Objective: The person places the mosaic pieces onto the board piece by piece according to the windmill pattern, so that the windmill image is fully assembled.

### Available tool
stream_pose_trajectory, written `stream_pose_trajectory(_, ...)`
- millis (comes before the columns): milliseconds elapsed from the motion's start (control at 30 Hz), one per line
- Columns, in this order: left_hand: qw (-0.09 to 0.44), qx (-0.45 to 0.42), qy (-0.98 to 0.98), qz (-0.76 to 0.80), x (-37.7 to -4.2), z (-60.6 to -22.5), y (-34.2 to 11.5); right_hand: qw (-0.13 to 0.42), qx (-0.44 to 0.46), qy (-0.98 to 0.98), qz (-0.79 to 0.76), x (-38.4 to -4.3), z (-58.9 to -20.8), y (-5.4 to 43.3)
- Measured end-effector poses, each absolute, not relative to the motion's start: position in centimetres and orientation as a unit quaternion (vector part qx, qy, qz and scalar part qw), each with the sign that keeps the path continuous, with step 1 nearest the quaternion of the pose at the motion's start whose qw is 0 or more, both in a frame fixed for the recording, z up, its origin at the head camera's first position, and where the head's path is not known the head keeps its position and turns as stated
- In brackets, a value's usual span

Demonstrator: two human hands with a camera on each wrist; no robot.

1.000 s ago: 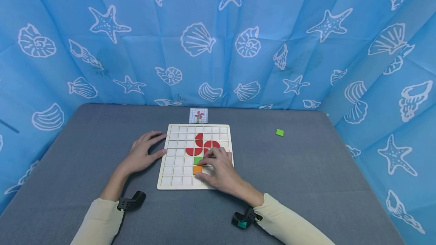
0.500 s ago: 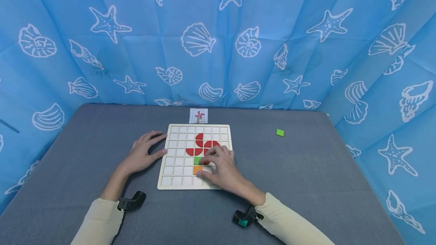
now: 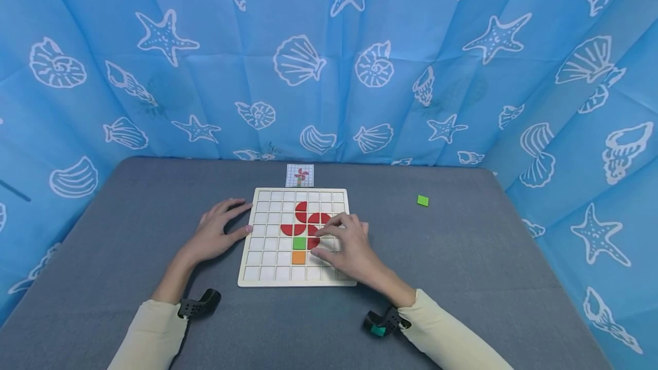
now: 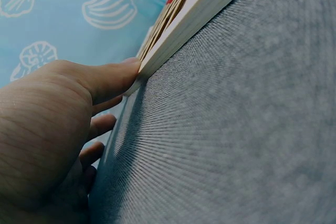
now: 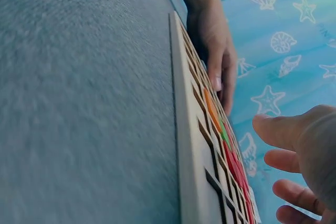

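Observation:
A pale wooden grid board [image 3: 257, 273] lies on the table, its cells mostly white. Several red quarter-round tiles [image 3: 293, 229] form a pinwheel on it, with a green square tile [image 3: 299, 243] and an orange square tile [image 3: 299, 257] in the column below. My left hand [image 3: 218, 233] rests at the board's left edge, thumb tip against the rim in the left wrist view. Over the board's right part hovers my right hand [image 3: 349, 247], fingers loosely bent, thumb apart from them. Nothing shows between its fingers in the right wrist view, where they stand clear above the board.
Behind the board lies a small card [image 3: 300, 175] printed with a red, green and orange pinwheel pattern. A loose green square tile [image 3: 422, 201] lies on the grey table [image 3: 462, 256] to the right. A blue shell-print curtain [image 3: 216, 73] surrounds the table's back and sides.
My right hand has drawn back rightward from the orange and green tiles, uncovering them and the red tiles beside them. The left hand has stayed in place.

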State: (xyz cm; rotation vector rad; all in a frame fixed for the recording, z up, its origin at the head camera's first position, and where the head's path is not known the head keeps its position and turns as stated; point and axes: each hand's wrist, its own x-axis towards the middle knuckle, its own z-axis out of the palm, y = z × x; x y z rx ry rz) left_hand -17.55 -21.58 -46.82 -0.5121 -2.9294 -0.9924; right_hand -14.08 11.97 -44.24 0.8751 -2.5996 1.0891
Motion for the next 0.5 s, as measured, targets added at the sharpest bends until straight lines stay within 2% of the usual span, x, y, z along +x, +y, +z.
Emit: stream_pose_trajectory(500,-0.003,-0.162,-0.935,-0.315,-17.6,-46.9,-21.6,0.095,0.257,-0.888,0.369,-14.2,-43.7,14.5)
